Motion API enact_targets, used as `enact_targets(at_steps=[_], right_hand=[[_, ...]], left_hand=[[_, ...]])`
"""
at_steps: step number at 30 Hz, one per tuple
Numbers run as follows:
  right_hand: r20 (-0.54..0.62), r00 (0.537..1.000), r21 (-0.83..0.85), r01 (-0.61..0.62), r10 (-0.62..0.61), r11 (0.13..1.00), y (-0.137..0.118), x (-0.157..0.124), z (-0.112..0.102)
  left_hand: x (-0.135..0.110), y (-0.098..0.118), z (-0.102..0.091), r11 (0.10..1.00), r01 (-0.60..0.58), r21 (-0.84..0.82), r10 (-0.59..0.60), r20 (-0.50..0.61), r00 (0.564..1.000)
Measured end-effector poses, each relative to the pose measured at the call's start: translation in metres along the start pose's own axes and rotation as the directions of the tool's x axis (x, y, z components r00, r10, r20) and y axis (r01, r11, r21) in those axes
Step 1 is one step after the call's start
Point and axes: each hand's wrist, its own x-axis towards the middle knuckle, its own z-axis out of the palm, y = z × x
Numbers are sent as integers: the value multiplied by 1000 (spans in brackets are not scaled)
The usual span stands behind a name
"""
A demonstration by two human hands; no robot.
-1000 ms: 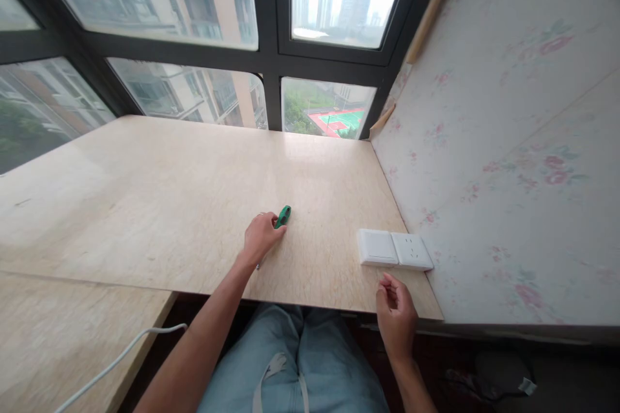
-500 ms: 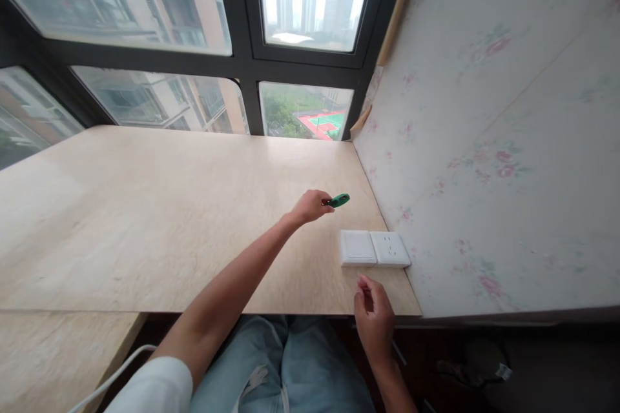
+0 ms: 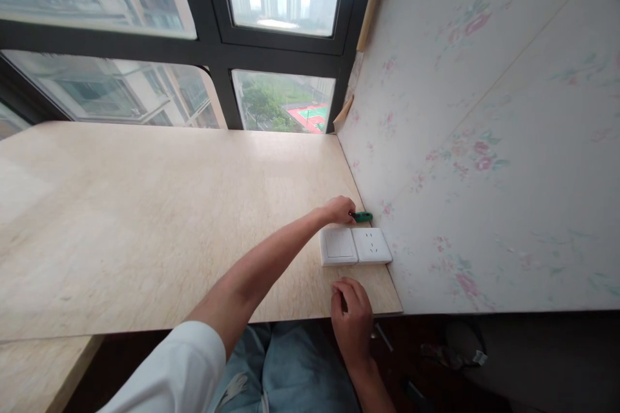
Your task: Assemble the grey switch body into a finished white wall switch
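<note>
My left hand (image 3: 340, 210) reaches across the ledge and is closed around one end of a small green hand tool (image 3: 361, 216). The tool's free end points right, beside the wall, just behind the white plates; its working part is hidden. A white switch plate (image 3: 338, 246) and a white socket plate (image 3: 372, 245) lie side by side on the ledge. In front of them, near the front edge, hovers my right hand (image 3: 352, 316). Its fingers are curled toward the thumb in a loose pinch, and whatever they may hold is too small to make out.
A beige marble-patterned ledge (image 3: 159, 206) runs left under dark-framed windows (image 3: 281, 51). Floral wallpaper covers the wall (image 3: 484, 206) on the right, with a peeling strip (image 3: 345, 111) in the corner. Dim items lie below the ledge at lower right.
My left hand has moved the green tool right, toward the wall behind the socket plate. My right hand stays in front of the plates. The view has shifted to the right.
</note>
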Motion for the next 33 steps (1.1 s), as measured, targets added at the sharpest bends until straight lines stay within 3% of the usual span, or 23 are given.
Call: enact_targets(at_steps=[7, 12, 15, 18, 23, 25, 27, 30, 33], right_hand=[[12, 1000, -13, -5, 6, 1000, 1, 1, 0], [11, 1000, -38, 25, -25, 999, 1, 0, 0], [9, 999, -55, 45, -45, 997, 3, 0, 0], [0, 999, -56, 41, -41, 998, 4, 1, -1], [-16, 1000, 96, -2, 4, 995, -29, 10, -2], [37, 998, 217, 32, -41, 976, -54, 18, 7], [160, 983, 358, 24, -87, 934, -77, 28, 27], [274, 960, 431, -65, -63, 900, -96, 41, 69], [270, 962, 400, -145, 35, 905, -97, 44, 104]], left_hand=[[-13, -10, 6, 993, -60, -102, 51, -87, 995], [-25, -23, 5, 974, -69, -216, 11, -256, 967], [-48, -38, 2, 951, -72, -301, -52, -387, 921], [-89, -62, 4, 920, -43, -389, -186, -532, 826], [-192, -107, 26, 842, 66, -536, -484, -693, 535], [-236, -119, 41, 805, 88, -587, -562, -707, 429], [-274, -126, 56, 772, 88, -629, -615, -706, 351], [-309, -129, 71, 731, 58, -680, -662, -685, 304], [-318, -128, 76, 712, 31, -702, -674, -671, 309]])
